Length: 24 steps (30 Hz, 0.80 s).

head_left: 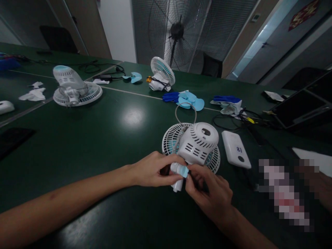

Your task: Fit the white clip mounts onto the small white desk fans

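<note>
A small white desk fan (198, 141) lies grille-down on the table in front of me, its vented motor housing facing up. At its near side is a white plastic fitting with a light-blue end (183, 171). My left hand (158, 170) grips this fitting between thumb and fingers. From the right, my right hand (211, 186) is closed in a pinch at the light-blue end. Whatever sits between the right fingertips is too small and hidden to make out. A white stub (177, 185) points toward me just below the fitting. A grey cable loop (196, 114) rises behind the housing.
Right of the fan lies a white power bank (236, 149). Light-blue fan blades (191, 100) and blue-and-white gloves (228, 103) lie beyond it. Two more fans (72, 86) stand farther back. A person's blurred hand (316, 180) is at the right edge.
</note>
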Available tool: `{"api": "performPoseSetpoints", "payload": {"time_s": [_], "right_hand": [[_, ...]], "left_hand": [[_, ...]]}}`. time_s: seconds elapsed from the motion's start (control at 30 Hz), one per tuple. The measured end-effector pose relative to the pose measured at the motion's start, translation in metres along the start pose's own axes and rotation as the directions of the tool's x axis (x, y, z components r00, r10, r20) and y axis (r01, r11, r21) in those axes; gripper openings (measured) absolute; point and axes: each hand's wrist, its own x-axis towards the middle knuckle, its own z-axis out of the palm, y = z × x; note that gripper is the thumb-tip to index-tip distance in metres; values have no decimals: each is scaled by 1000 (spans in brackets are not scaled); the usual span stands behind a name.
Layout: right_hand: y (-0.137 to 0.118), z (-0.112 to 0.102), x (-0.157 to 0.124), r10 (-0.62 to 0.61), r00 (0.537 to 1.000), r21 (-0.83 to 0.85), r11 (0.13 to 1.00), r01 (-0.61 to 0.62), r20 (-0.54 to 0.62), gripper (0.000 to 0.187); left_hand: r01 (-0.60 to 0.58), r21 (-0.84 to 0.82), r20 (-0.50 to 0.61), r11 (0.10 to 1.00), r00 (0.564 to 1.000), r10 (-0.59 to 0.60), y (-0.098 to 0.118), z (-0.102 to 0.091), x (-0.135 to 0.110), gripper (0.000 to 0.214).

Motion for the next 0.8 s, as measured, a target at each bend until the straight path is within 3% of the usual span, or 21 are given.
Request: {"api": "performPoseSetpoints", "payload": {"time_s": [0.27, 0.47, 0.53, 0.6, 0.63, 0.8], "right_hand": [[-8, 0, 4, 43, 999, 19, 999, -43, -6, 4], [-19, 1, 11, 145, 989, 126, 981, -147, 24, 27], [-15, -1, 10, 114, 993, 134, 984, -116, 23, 22], [-6, -3, 6, 22, 999, 134, 991, -27, 36, 7], [0, -5, 4, -30, 998, 135, 991, 23, 56, 8], [26, -8, -3, -175, 980, 103, 981, 165, 90, 38]], "left_hand": [[9, 0, 3, 1000, 1000, -9, 0, 2, 0, 30], [11, -4, 4, 1000, 1000, -11, 0, 2, 0, 30], [14, 0, 4, 1000, 1000, -14, 1, 2, 0, 30], [15, 1, 6, 1000, 1000, -15, 1, 2, -1, 30], [16, 0, 8, 1000, 1000, -16, 2, 1, -1, 30], [10, 12, 14, 1000, 1000, -10, 1, 0, -1, 31]]}}
